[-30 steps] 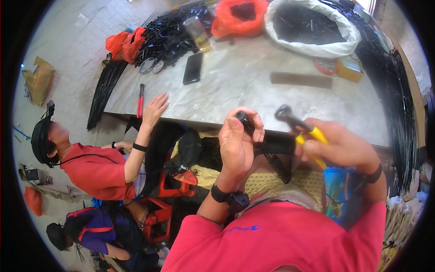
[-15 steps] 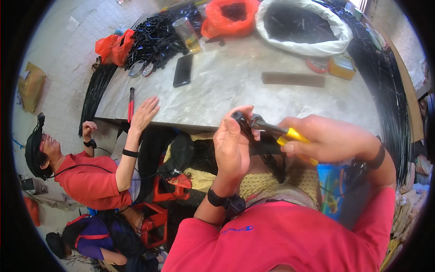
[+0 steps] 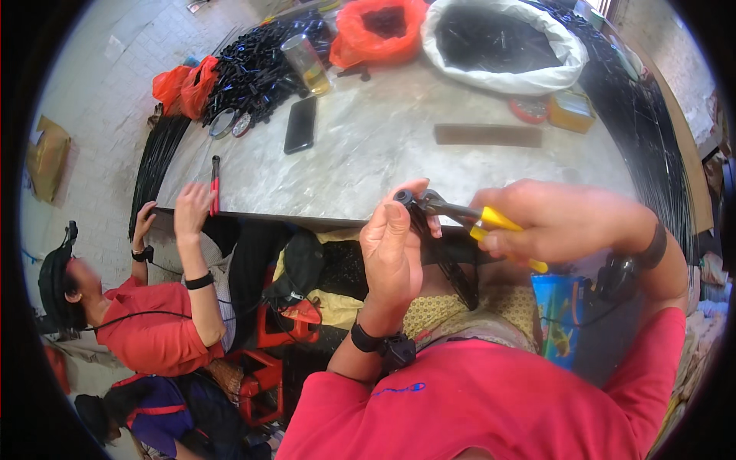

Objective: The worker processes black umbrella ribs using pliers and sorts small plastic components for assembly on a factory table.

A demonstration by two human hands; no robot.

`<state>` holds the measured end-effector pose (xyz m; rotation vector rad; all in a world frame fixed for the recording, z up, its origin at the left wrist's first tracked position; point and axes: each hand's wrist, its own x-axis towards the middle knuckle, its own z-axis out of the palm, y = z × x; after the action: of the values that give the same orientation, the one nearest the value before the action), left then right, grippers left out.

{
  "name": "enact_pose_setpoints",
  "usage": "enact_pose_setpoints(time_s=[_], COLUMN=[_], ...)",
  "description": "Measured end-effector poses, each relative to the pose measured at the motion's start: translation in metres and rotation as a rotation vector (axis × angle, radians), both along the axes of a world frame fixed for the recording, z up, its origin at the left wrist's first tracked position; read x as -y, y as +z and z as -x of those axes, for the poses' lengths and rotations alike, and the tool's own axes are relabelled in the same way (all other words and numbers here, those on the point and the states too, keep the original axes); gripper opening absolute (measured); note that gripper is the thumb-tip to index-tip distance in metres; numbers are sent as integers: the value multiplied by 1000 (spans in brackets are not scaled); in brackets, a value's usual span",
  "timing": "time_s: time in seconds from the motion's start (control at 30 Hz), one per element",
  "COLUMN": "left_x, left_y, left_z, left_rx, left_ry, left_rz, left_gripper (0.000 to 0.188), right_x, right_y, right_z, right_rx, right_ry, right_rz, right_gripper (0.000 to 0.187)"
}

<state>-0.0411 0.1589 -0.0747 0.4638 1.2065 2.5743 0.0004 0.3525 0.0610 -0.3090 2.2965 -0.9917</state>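
Raised just past the table's near edge, my left hand [image 3: 392,257] is closed round the top of a folded umbrella frame [image 3: 462,282], a bundle of thin black rods. The frame's round hollow black end shows between thumb and fingers, and the rods slant down over my lap. My right hand [image 3: 548,224] grips pliers [image 3: 492,220] by their yellow handles. Their dark metal jaws reach left to the frame's top, beside the round end. Whether the jaws are clamped on a rod is too small to tell.
On the stone-topped table [image 3: 368,165] lie a phone [image 3: 300,124], a flat brown bar [image 3: 487,136] and red-handled pliers [image 3: 215,185]. Black parts [image 3: 257,65], a red bag [image 3: 377,32] and a white sack [image 3: 502,46] stand behind. A co-worker [image 3: 157,314] sits at left.
My right hand and the pliers' handles have tilted slightly, with the handles a little more apart. My left hand holds its place. The co-worker's hand has moved left to the red-handled pliers.
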Motion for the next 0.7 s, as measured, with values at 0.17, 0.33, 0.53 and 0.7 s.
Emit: enact_pose_setpoints(time_s=[0.17, 0.33, 0.53, 0.7], left_x=[0, 0, 1, 1], left_y=[0, -1, -3, -6], left_z=[-2, -4, -8, -7], left_rx=[-10, -6, -12, -47], left_ry=[-8, -22, -23, -26], left_rz=[-10, -35, -48, -21], left_gripper=[47, 48, 46, 41], right_x=[1, -1, -3, -6], right_y=[8, 10, 2, -6], right_z=[0, -2, -9, -14], right_rx=[58, 106, 109, 75], right_ry=[-33, -41, -39, -48], right_rz=[13, 50, 116, 228], right_gripper=[23, 22, 25, 27])
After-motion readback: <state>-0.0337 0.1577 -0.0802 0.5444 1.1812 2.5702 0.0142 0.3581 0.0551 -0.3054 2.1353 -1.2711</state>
